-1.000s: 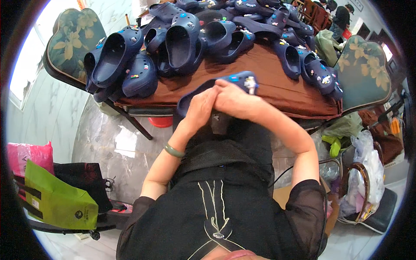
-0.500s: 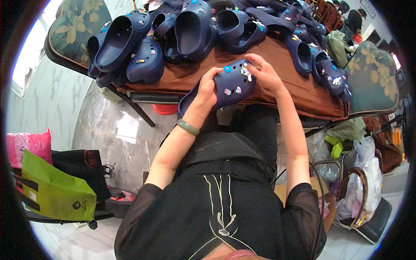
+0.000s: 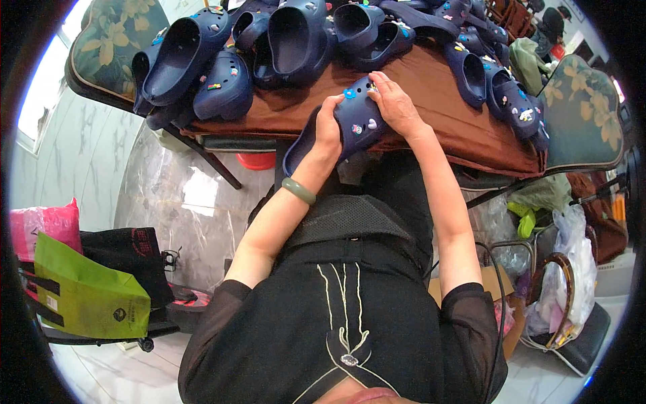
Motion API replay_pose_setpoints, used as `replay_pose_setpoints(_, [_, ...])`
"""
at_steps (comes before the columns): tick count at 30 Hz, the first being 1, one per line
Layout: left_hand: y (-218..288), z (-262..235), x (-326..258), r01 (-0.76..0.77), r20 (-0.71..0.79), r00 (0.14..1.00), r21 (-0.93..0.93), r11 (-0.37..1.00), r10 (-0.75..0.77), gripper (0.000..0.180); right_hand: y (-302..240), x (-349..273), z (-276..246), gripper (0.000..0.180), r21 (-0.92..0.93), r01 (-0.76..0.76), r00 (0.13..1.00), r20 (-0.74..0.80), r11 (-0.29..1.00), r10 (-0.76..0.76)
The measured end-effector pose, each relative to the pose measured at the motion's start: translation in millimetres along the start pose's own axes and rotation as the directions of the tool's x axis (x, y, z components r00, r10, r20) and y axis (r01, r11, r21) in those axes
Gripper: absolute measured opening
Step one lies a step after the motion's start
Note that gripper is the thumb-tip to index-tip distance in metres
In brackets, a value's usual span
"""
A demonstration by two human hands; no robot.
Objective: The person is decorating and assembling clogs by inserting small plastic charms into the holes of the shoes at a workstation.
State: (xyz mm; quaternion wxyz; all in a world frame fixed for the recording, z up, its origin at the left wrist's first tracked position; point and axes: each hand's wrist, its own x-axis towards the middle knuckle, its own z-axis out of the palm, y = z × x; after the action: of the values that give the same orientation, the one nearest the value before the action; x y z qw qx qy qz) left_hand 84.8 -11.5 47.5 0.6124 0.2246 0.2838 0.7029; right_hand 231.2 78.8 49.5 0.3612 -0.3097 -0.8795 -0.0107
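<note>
Over my lap, at the near edge of the cloth-covered table, I hold a navy foam clog point(image 3: 351, 116) tilted, its toe up and to the right. My left hand point(image 3: 328, 135) grips its left side, the thumb on the upper. A blue flower charm point(image 3: 349, 93) sits near that thumb. Lower on the upper are a white heart charm point(image 3: 372, 124) and a small figure charm point(image 3: 356, 128). Across the toe's right side my right hand point(image 3: 398, 111) lies closed, fingers together, mostly hiding a pale charm beneath them.
Piled navy clogs point(image 3: 296, 40) line the table's far and left sides; more clogs point(image 3: 515, 104) stand at the right. A brown cloth point(image 3: 444, 101) covers the table. Flowered chair backs point(image 3: 111, 47) flank it. A green bag point(image 3: 91, 289) stands at left, clear plastic bags point(image 3: 568, 262) at right.
My right hand has come down onto the clog's toe, its fingers drawing together and covering the pale charm. The left hand keeps its grip on the clog.
</note>
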Motion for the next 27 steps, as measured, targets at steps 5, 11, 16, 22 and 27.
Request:
replay_pose_setpoints(5, [0, 1, 3, 0.012, -0.075, 0.997, 0.025, 1.0, -0.01, 0.029, 4, 6, 2, 0.033, -0.103, 0.043, 0.999, -0.017, 0.994, -0.045])
replay_pose_setpoints(11, [2, 1, 1, 0.023, -0.093, 0.995, 0.068, 0.997, -0.017, 0.03, 21, 12, 10, 0.022, -0.124, 0.016, 1.0, -0.014, 0.992, -0.018])
replay_pose_setpoints(16, [2, -1, -3, 0.029, -0.038, 0.999, 0.026, 0.999, -0.028, 0.03, 39, 19, 10, 0.022, 0.06, -0.321, 0.947, 0.007, 0.945, 0.321])
replay_pose_setpoints(22, [-2, -30, 7, -0.006, 0.055, 0.998, 0.064, 0.998, 0.003, 0.029, 65, 5, 2, 0.037, 0.0, -0.376, 0.927, -0.004, 0.927, 0.376])
replay_pose_setpoints(27, [4, -18, -2, 0.043, 0.068, 0.997, -0.048, 0.998, -0.039, 0.026, 61, 0, -9, 0.039, -0.225, -0.23, 0.973, -0.083, 0.947, 0.217])
